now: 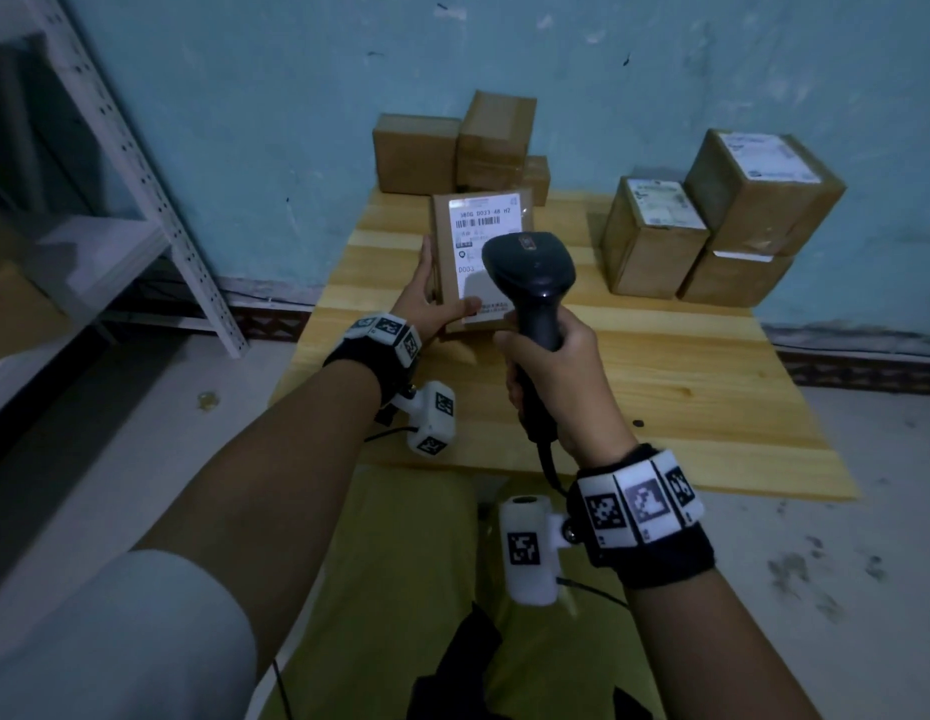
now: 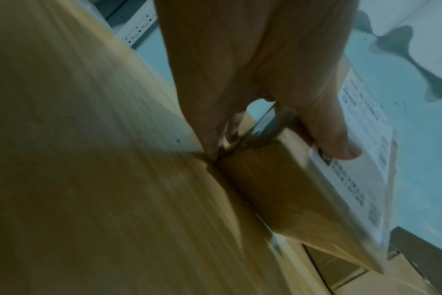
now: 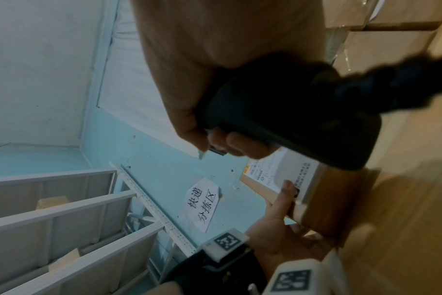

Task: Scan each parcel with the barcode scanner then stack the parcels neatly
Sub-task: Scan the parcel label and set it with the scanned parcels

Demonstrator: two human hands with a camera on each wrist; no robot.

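Note:
A flat brown parcel (image 1: 444, 252) with a white barcode label (image 1: 483, 215) stands tilted on the wooden table (image 1: 660, 376). My left hand (image 1: 431, 296) grips its near left corner, thumb on the label; the left wrist view shows that parcel (image 2: 273, 189) pinched by the thumb (image 2: 336, 143). My right hand (image 1: 556, 376) holds a black barcode scanner (image 1: 530, 272) by the handle, its head over the label's lower part. In the right wrist view the scanner (image 3: 290, 111) hangs above the parcel (image 3: 326, 203).
Three labelled boxes (image 1: 728, 215) are stacked at the table's right rear. Several plain brown boxes (image 1: 452, 148) sit against the blue wall at the back. A grey metal shelving rack (image 1: 140, 200) stands left of the table. The scanner cable (image 1: 551, 470) runs down past my lap.

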